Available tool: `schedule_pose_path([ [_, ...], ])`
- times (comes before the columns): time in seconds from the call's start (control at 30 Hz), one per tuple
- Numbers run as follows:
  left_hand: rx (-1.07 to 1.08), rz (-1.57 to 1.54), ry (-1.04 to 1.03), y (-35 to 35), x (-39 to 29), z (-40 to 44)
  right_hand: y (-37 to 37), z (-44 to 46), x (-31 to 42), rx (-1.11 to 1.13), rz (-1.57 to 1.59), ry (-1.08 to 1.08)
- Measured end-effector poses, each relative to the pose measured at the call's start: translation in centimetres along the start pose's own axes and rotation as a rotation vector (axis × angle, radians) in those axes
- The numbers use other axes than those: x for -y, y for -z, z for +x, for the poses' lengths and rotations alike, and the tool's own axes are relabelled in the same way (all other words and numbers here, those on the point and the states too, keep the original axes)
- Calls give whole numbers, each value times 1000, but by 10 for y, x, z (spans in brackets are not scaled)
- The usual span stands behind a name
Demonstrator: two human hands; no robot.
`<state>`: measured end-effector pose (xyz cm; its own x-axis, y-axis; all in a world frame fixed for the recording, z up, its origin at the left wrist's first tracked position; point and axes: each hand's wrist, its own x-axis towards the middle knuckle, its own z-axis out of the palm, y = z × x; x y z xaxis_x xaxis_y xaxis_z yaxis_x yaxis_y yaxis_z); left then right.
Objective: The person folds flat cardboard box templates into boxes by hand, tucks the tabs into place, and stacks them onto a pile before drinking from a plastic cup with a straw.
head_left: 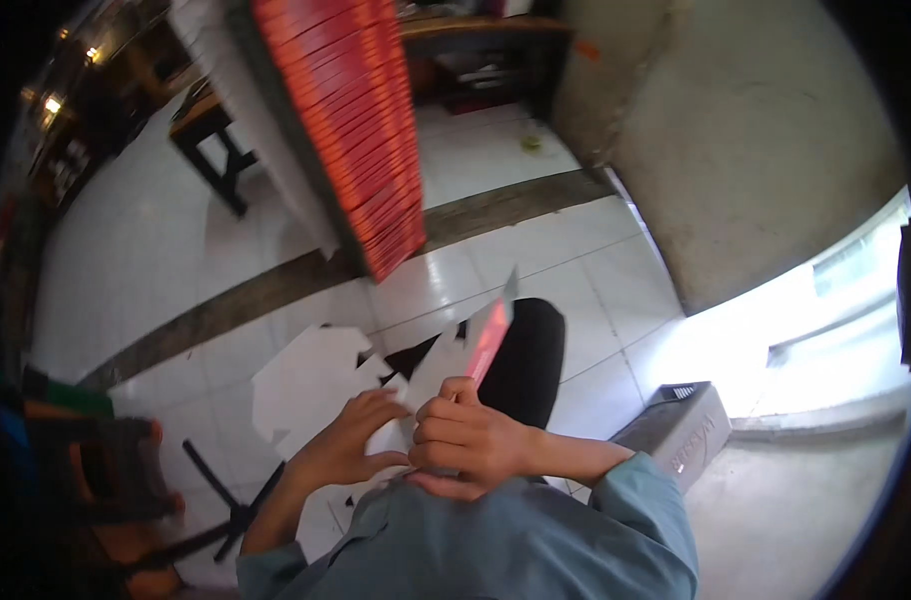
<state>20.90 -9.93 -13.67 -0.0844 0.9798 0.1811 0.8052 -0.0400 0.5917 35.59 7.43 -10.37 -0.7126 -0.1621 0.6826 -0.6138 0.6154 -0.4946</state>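
1. The white card (311, 385), cut with notches and pink-red on 1 raised flap, is on the near side of the red stack (351, 130), in front of the person's body.
2. The right hand (473, 440) is closed on the card's raised part; the left hand (356, 440) is just beside it, thumb and fingers spread at the card. Whether the 2 hands touch each other, I cannot tell.
3. A grey bin (704, 435) with lettering on its side is nearer than the red stack and to its right. Its top shows dark slats; its contents cannot be made out.
4. The card's lower part is hidden by both hands, and 1 dark-clad knee (536, 350) is partly behind it. The red stack is cut off at the top. A dark stool (101, 470), left of the stack and nearer, blurs into shadow.
5. White floor tiles (601, 295) stretch right of the red stack to a grey-brown panel (766, 140); more tiles spread left of it, to a wooden table (206, 115).
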Motion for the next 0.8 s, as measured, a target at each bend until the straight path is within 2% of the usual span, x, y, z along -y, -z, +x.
schedule_pose_path([
  [0.07, 175, -510, 172, -1, 19, -9, 17, -7, 6, -46, -89, -33],
  [0.1, 210, -512, 130, -4, 14, -6, 18, -8, 8, -75, -78, -38],
  [0.17, 16, -947, 506, -5, -1, 4, 18, -11, 6, -100, -213, -81],
  [0.2, 57, -945, 482, -6, -7, 12, 19, -15, 6, -101, -300, -101],
  [0.23, -50, -1027, 470, -7, -14, 19, 24, -18, 7, -137, -330, -236],
  [0.27, -164, -1108, 462, -8, -19, 24, 26, -21, 7, -154, -352, -249],
  [0.33, -164, -1023, 395, -3, -24, 37, 31, -18, 5, -83, -267, -277],
  [0.4, -212, -898, 487, -3, -33, 46, 34, -17, 5, -48, -221, -291],
  [0.53, -260, -811, 451, -11, -35, 51, 43, -19, -1, -5, -261, -365],
  [0.6, -272, -773, 430, -5, -44, 54, 41, -23, -7, 165, -177, -469],
  [0.73, -327, -675, 418, -2, -41, 53, 29, -26, -9, -8, -275, -372],
  [0.77, -320, -673, 420, -4, -37, 54, 22, -23, -5, -109, -449, -304],
  [0.8, -462, -735, 423, -6, -32, 57, 14, -21, -2, -211, -623, -234],
])
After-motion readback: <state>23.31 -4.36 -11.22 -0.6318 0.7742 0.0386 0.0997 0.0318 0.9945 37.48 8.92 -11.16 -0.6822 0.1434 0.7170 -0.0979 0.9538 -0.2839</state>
